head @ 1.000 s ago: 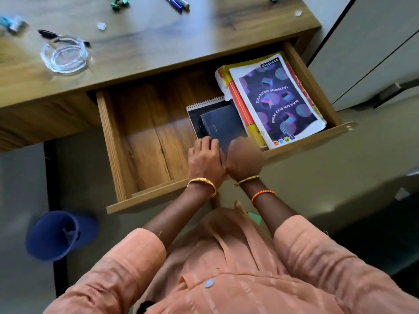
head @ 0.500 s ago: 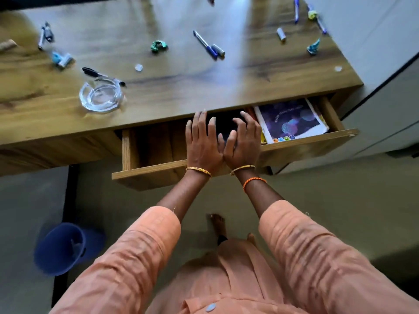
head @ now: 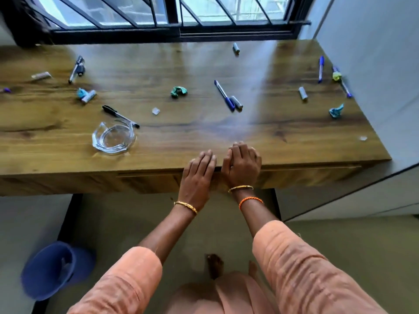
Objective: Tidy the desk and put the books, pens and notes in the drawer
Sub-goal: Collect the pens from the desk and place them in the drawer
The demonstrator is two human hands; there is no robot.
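Observation:
The drawer under the wooden desk is shut, so the books inside are hidden. My left hand presses flat on the drawer front, fingertips at the desk edge. Beside it, my right hand rests on the same edge with fingers bent over it, holding nothing. On the desk lie a blue pen with a grey cap, a black pen, another blue pen, a pen at the left and crumpled teal paper balls.
A glass ashtray sits left of my hands. Grey caps and small scraps are scattered about. A blue bin stands on the floor at lower left. A white cabinet flanks the desk's right; a barred window runs behind.
Both hands pushed the drawer from wide open to fully shut, hiding the books. My view rose from the drawer to the whole desk top.

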